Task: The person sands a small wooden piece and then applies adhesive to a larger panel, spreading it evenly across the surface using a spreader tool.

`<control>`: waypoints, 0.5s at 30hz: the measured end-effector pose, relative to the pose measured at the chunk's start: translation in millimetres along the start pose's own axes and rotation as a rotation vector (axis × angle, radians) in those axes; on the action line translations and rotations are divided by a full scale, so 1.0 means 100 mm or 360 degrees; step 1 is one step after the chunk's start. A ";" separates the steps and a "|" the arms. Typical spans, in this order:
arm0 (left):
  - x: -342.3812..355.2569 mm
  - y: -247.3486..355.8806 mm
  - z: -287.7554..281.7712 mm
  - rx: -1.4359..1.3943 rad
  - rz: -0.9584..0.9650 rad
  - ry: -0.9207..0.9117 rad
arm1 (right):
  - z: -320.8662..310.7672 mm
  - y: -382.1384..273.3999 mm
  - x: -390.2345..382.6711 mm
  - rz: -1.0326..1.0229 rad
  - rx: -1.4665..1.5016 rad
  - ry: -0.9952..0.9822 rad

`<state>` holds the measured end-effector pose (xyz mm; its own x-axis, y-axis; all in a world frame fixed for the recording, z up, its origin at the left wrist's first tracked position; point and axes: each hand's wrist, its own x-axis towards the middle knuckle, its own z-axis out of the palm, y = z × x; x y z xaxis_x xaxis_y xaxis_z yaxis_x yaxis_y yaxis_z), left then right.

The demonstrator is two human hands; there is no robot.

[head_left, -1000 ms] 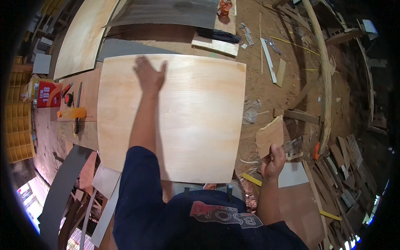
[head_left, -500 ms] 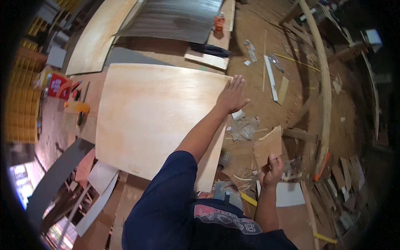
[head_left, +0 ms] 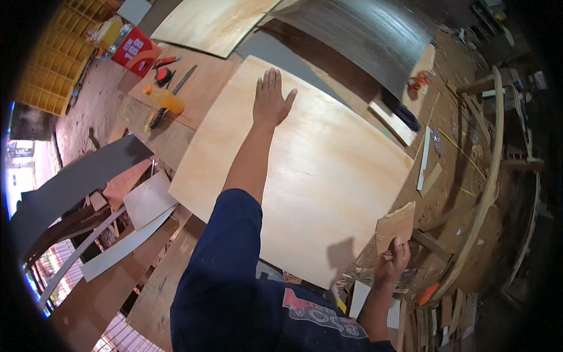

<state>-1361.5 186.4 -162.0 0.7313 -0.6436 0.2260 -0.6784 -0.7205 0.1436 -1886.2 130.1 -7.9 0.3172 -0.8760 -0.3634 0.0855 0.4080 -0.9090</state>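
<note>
A pale plywood sheet (head_left: 316, 188) lies flat in front of me. My left hand (head_left: 271, 101) rests palm down on it near its far left edge, fingers stretched out. Off the sheet's near right corner, my right hand (head_left: 394, 262) is closed on a small brown piece of board (head_left: 394, 229). A pale, ragged band of something like glue runs along that piece's upper edge. The piece is held up with the thumb and fingers at its lower end, and a shadow falls on the plywood beside it.
Left of the plywood are a bottle of orange liquid (head_left: 164, 101), a tape measure (head_left: 163, 75), a red-handled tool (head_left: 166, 61) and a red can (head_left: 135, 51). A dark glossy sheet (head_left: 352, 41) and another plywood sheet (head_left: 214, 23) lie beyond. A wooden pole (head_left: 491, 176) stands right.
My left hand has moved from the plywood's right edge to its far left part, still flat. The view has turned left. My right hand still holds the brown piece.
</note>
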 end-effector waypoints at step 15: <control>0.07 -1.33 -0.44 0.0001 -0.0301 -0.0066 | 2.40 0.11 -0.07 -0.0005 0.0032 0.0055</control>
<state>-1269.0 288.9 -136.7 0.8481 -0.5066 0.1551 -0.5284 -0.8299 0.1792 -1661.2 202.9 33.6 0.2842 -0.8855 -0.3676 0.1057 0.4101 -0.9059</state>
